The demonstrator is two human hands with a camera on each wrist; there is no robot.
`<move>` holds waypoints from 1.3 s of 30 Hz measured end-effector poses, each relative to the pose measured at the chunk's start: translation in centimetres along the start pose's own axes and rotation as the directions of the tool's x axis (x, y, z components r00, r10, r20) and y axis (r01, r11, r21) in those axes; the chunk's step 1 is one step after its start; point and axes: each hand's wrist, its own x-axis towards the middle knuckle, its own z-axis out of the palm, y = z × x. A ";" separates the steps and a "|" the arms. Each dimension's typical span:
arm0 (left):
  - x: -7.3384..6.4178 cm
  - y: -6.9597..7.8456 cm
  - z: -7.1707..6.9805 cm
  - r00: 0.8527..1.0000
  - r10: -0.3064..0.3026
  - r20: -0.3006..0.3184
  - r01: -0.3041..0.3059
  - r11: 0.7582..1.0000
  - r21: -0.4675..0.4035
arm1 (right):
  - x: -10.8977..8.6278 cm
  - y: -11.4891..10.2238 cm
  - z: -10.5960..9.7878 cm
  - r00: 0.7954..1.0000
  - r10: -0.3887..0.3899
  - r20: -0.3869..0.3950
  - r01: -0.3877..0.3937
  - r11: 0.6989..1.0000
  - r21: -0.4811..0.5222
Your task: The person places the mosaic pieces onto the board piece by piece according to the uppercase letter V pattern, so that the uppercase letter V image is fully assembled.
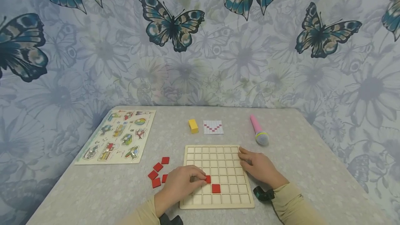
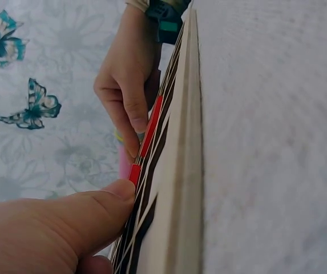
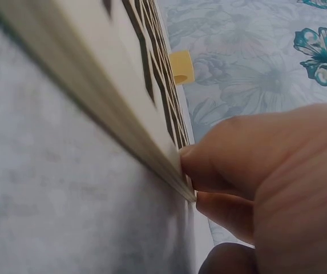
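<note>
A pale wooden grid board (image 1: 229, 205) lies in front of me, divided into small square cells. My left hand (image 1: 181, 180) pinches a red square tile (image 1: 208, 179) at a cell left of the board's middle; the left wrist view shows the thumb (image 2: 103, 208) against that tile's edge. One cell lower and to the right, a second red tile (image 1: 216, 188) lies in the grid. Along the board's right edge, near its far corner, rest the fingertips of my right hand (image 1: 261, 168). Several loose red tiles (image 1: 156, 183) lie left of the board, one partly hidden by the left hand.
Behind the board are a yellow block (image 1: 193, 126) and a white card (image 1: 213, 127) with a V pattern of coloured squares. A pink toy microphone (image 1: 259, 130) lies at the back right. Far left lies a picture puzzle board (image 1: 120, 155). A butterfly-print wall backs the table.
</note>
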 end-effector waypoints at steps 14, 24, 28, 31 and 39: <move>-0.2 0.3 -0.1 0.997 0.066 0.037 -0.070 0.992 0.107 | -0.2 -0.2 0.0 1.000 -0.002 0.004 0.002 1.000 0.013; -0.5 0.3 -0.1 0.937 0.336 0.093 -0.347 0.925 0.153 | -0.1 -0.1 -0.2 1.000 -0.025 -0.006 0.025 1.000 -0.002; -0.6 0.5 -0.2 0.923 0.348 0.163 -0.377 0.901 0.215 | -0.1 -0.1 -0.2 0.999 -0.032 -0.002 0.032 0.999 -0.009; -0.7 0.7 -0.1 0.912 0.365 0.186 -0.404 0.876 0.264 | -0.1 -0.1 -0.2 0.999 -0.035 0.001 0.035 0.999 -0.010; -0.8 1.4 -0.1 0.899 0.402 0.175 -0.438 0.839 0.322 | -0.1 -0.1 -0.2 1.000 -0.026 -0.007 0.026 1.000 0.000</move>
